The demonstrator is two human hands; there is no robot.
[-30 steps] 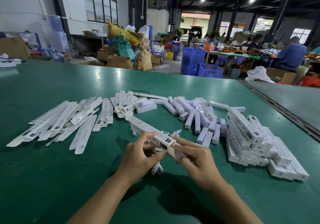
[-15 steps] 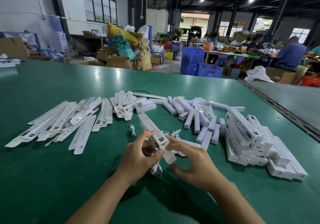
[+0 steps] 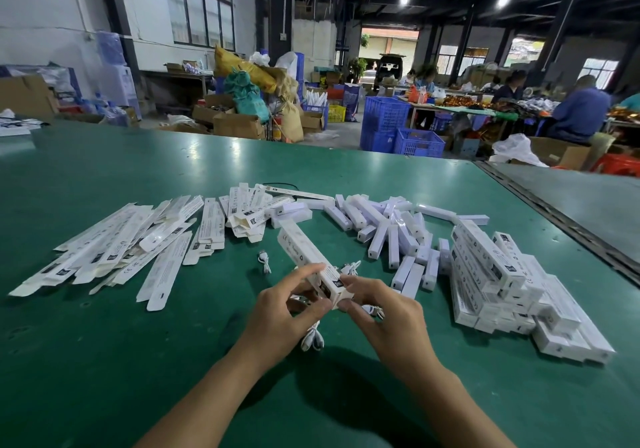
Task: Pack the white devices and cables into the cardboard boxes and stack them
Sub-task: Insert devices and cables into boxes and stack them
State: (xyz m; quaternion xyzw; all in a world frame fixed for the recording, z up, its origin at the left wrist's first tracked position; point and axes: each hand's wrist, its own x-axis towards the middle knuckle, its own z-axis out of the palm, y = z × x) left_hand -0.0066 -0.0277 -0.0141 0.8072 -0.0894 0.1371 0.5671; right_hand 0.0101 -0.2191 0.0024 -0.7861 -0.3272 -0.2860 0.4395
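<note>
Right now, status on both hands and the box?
Left hand and right hand pinch near end of long white cardboard box. Flap looks closed. White coiled cables underneath on green table; nothing blocking.

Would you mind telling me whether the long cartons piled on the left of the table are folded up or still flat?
Still flat. The cartons on the left lie as thin fanned strips, unlike the boxy stack at right.
</note>
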